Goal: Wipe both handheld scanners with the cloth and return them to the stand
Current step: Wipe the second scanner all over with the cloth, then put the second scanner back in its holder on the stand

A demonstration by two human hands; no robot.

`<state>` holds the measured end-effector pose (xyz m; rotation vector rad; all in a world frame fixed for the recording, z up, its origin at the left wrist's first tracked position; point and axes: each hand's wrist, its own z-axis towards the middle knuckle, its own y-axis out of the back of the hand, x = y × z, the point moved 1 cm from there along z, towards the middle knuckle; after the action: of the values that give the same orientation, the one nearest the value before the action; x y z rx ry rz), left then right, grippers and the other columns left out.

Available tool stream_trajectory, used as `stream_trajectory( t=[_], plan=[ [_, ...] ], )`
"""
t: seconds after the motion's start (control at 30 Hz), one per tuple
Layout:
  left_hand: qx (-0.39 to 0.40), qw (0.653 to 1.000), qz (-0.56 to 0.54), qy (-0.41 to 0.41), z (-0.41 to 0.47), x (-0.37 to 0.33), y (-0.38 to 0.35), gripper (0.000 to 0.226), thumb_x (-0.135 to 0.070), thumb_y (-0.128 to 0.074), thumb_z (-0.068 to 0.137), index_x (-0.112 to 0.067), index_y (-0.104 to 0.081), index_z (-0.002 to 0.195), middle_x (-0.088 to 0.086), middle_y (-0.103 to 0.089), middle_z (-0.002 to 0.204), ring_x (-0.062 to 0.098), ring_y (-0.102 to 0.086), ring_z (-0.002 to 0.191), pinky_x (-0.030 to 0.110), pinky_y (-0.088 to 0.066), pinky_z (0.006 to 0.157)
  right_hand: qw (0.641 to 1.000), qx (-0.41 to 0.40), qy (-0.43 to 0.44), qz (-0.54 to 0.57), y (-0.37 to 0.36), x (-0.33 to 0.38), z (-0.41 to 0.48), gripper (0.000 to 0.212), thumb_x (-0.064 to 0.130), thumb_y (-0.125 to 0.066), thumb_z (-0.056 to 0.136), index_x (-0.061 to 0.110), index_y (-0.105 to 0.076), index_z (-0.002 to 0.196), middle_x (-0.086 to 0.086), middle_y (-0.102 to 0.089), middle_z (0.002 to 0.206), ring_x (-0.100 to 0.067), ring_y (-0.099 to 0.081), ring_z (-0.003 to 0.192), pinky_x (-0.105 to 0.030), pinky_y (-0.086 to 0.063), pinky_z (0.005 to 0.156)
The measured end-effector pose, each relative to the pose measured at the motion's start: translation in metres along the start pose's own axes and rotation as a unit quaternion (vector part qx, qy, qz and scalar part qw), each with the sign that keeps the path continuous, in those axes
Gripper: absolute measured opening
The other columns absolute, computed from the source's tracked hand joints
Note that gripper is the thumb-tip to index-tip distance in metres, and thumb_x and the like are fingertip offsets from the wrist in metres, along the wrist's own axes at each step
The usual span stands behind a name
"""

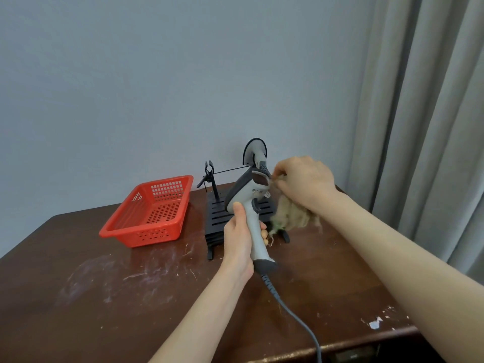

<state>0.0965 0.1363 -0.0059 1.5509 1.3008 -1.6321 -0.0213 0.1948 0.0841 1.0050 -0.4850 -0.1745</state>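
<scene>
The scanner point(245, 191) in hand stands upright above the worktop point(104, 297), just in front of the stand point(217, 218), with its dark scan window point(260, 179) turned to the right. The left grip point(237, 239) is wrapped round the pale handle, thumb up the back. The right grip point(306, 184) is bunched on the shaggy cloth point(293, 217) and presses a pinch of it at the window's edge while the rest hangs below. The step in hand looks to be wiping this scanner's head. To do it well, the left grip should hold firm and turn the handle so each face meets the cloth: short strokes across the window, then hood, trigger and handle. The cable point(296, 313) trails off the front edge, so it needs slack for turning. The second scanner point(258, 154) sits behind, seemingly on the stand's post, though the right grip hides its lower part. A red basket point(141, 233) lies beside the stand, to the left
</scene>
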Motion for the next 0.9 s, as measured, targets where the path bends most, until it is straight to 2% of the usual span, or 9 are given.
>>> stream_trajectory(
  t=[0.07,0.23,0.4,0.5,0.57,0.63,0.7,0.8,0.9],
  plan=[
    [-0.004,1.000,-0.008,-0.005,0.002,-0.007,0.003,0.060,-0.054,-0.035,0.096,0.001,-0.058,0.088,0.005,-0.055,0.053,0.014,-0.049,0.040,0.024,-0.043,0.042,0.999,0.014,-0.021,-0.043,-0.002,-0.012,0.000,0.024,0.021,-0.051,0.087,0.027,-0.069,0.102,-0.006,-0.067,0.107,-0.032,-0.061,0.097,-0.028,-0.039,0.069],
    [-0.048,0.998,0.012,-0.041,0.008,-0.031,0.007,0.053,-0.047,-0.040,0.098,-0.004,-0.060,0.075,0.006,-0.058,0.059,0.014,-0.051,0.044,0.026,-0.043,0.047,0.995,0.079,-0.028,0.059,-0.018,-0.022,-0.014,0.011,0.035,-0.061,0.085,0.031,-0.068,0.092,0.003,-0.069,0.100,-0.022,-0.062,0.094,-0.029,-0.044,0.074],
    [-0.062,0.994,0.047,-0.080,0.019,-0.058,0.011,0.033,-0.034,-0.045,0.098,-0.009,-0.057,0.080,0.006,-0.064,0.075,0.017,-0.055,0.052,0.030,-0.051,0.054,0.975,0.166,-0.060,0.133,-0.056,-0.025,-0.029,0.008,0.025,-0.056,0.091,0.025,-0.063,0.094,0.001,-0.065,0.101,-0.018,-0.060,0.088,-0.028,-0.045,0.074],
    [-0.047,0.993,0.069,-0.086,0.022,-0.074,0.016,0.028,-0.029,-0.046,0.099,-0.004,-0.057,0.096,0.006,-0.065,0.083,0.017,-0.058,0.061,0.030,-0.055,0.056,0.965,0.176,-0.084,0.177,-0.080,-0.028,-0.037,0.013,0.018,-0.050,0.094,0.019,-0.062,0.098,-0.004,-0.066,0.106,-0.022,-0.063,0.086,-0.026,-0.048,0.065],
    [-0.035,0.993,0.083,-0.081,0.026,-0.082,0.019,0.028,-0.025,-0.044,0.100,0.000,-0.056,0.107,0.006,-0.064,0.084,0.017,-0.058,0.063,0.028,-0.056,0.055,0.969,0.203,-0.081,0.114,-0.086,-0.027,-0.041,0.028,0.010,-0.042,0.095,0.017,-0.059,0.115,-0.006,-0.064,0.107,-0.024,-0.063,0.078,-0.026,-0.048,0.058],
    [-0.027,0.991,0.110,-0.074,0.030,-0.090,0.021,0.028,-0.017,-0.043,0.099,0.005,-0.054,0.112,0.008,-0.062,0.084,0.019,-0.058,0.063,0.030,-0.056,0.056,0.974,0.221,-0.047,-0.010,-0.083,-0.017,-0.041,0.049,-0.001,-0.035,0.090,0.022,-0.051,0.130,-0.009,-0.061,0.117,-0.028,-0.063,0.090,-0.033,-0.051,0.068],
    [-0.019,0.989,0.136,-0.064,0.035,-0.097,0.021,0.028,-0.010,-0.043,0.097,0.009,-0.051,0.116,0.012,-0.060,0.082,0.022,-0.058,0.065,0.034,-0.054,0.059,0.983,0.172,-0.013,-0.059,-0.073,-0.001,-0.037,0.049,0.002,-0.036,0.090,0.025,-0.051,0.131,-0.010,-0.060,0.123,-0.033,-0.060,0.104,-0.038,-0.051,0.080],
    [-0.006,0.988,0.149,-0.045,0.039,-0.106,0.018,0.026,0.001,-0.045,0.094,0.011,-0.047,0.118,0.019,-0.057,0.094,0.029,-0.060,0.080,0.041,-0.052,0.071,0.993,0.074,-0.005,0.087,-0.059,0.020,-0.023,0.033,0.028,-0.037,0.099,0.025,-0.053,0.127,-0.009,-0.063,0.119,-0.034,-0.059,0.106,-0.040,-0.049,0.086],
    [0.005,0.988,0.153,-0.036,0.046,-0.114,0.015,0.023,0.010,-0.044,0.089,0.011,-0.048,0.112,0.026,-0.055,0.111,0.035,-0.059,0.095,0.042,-0.053,0.076,0.935,0.124,-0.031,0.331,-0.049,0.040,-0.002,0.044,0.041,-0.038,0.097,0.022,-0.044,0.136,-0.008,-0.064,0.114,-0.026,-0.063,0.099,-0.040,-0.051,0.087]
  ],
)
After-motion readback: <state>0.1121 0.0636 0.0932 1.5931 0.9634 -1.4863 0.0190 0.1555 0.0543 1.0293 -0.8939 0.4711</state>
